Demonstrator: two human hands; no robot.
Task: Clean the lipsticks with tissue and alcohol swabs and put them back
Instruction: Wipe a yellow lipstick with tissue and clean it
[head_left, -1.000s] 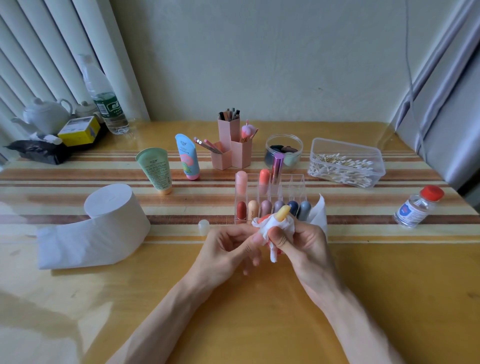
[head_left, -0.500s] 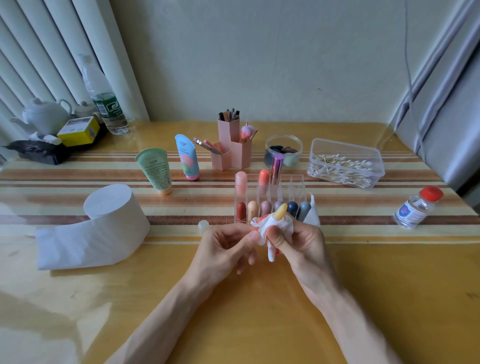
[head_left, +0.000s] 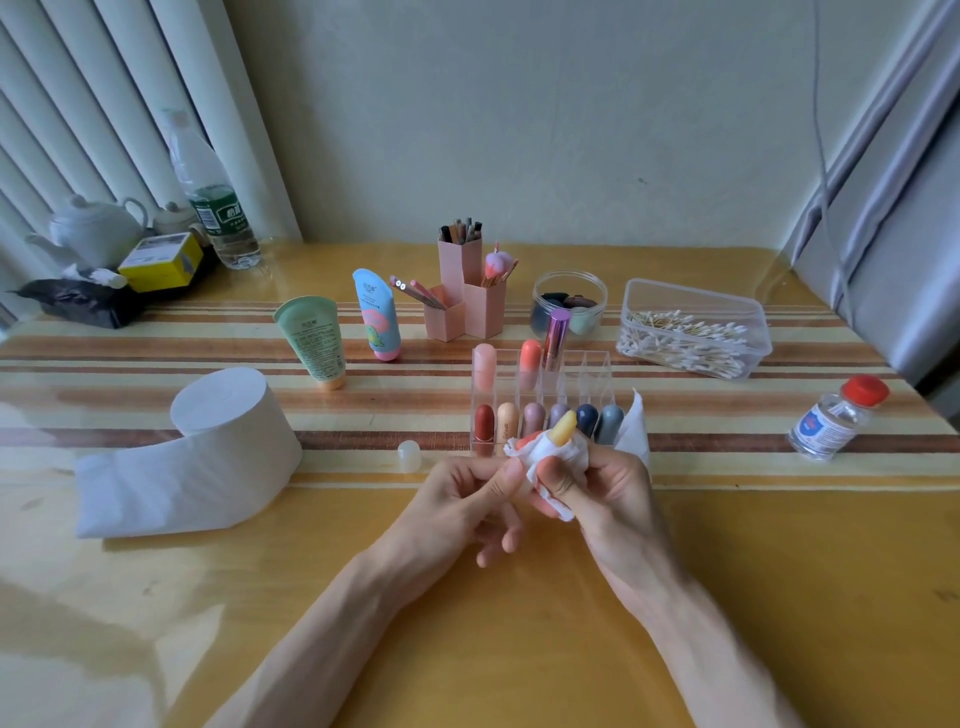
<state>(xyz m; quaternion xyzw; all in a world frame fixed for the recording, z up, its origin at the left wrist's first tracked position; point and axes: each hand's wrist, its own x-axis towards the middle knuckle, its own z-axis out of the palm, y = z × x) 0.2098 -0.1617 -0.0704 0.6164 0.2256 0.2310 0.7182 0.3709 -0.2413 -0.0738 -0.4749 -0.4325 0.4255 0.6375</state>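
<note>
Wooden table (head_left: 675, 597), glossy, with brown and cream stripes across its far half. Far left corner: white teapot (head_left: 96, 228), yellow box (head_left: 161, 262) just beside it, crumpled black packet (head_left: 78, 306) in front, clear water bottle (head_left: 215, 208) with green label upright behind the box. Centre-left: green tube (head_left: 314, 343) and blue tube (head_left: 376, 314), both standing on their caps, near each other but apart. Centre: pink hexagonal holder (head_left: 467, 301), three cells, holding pencils and a pink-tipped brush (head_left: 496, 262). Right of it: round clear jar (head_left: 569, 306), dark and pale green contents, unidentified. Vertical blinds (head_left: 78, 104) at left, grey curtain (head_left: 893, 208) at right, plain wall (head_left: 519, 104) behind.
</note>
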